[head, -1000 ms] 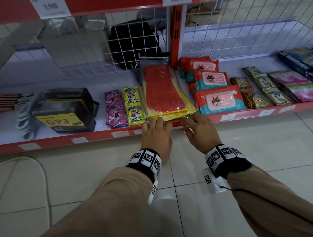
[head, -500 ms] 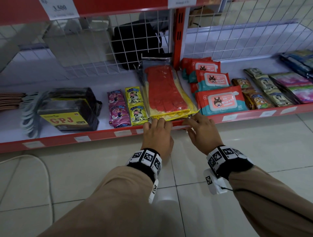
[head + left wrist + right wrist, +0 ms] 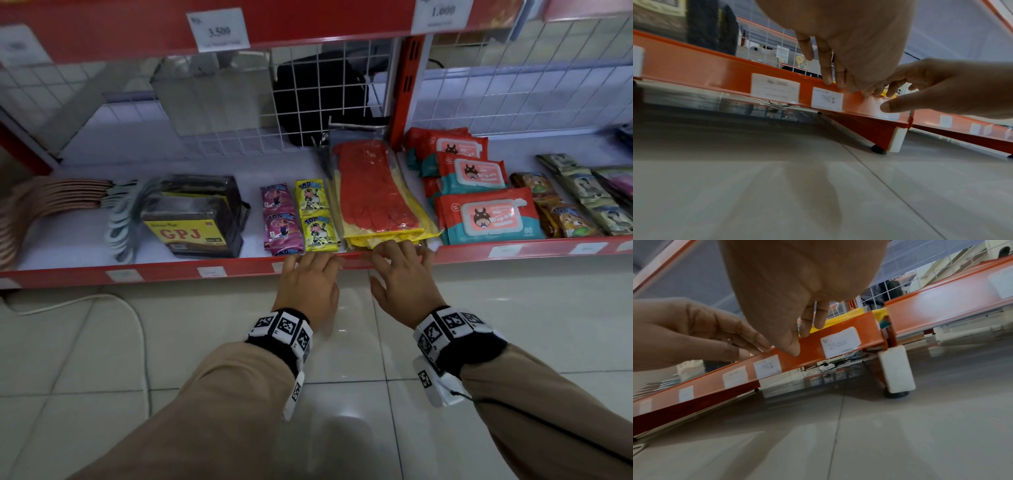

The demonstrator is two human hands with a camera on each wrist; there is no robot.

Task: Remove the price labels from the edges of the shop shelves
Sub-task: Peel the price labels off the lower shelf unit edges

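Along the red front edge of the bottom shelf, many small white paper price labels remain. Left hand and right hand press straight fingers on top, holding nothing.

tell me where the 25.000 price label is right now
In the right wrist view, the 25.000 label sits on the red shelf edge, just right of the right hand, beside the white foot.
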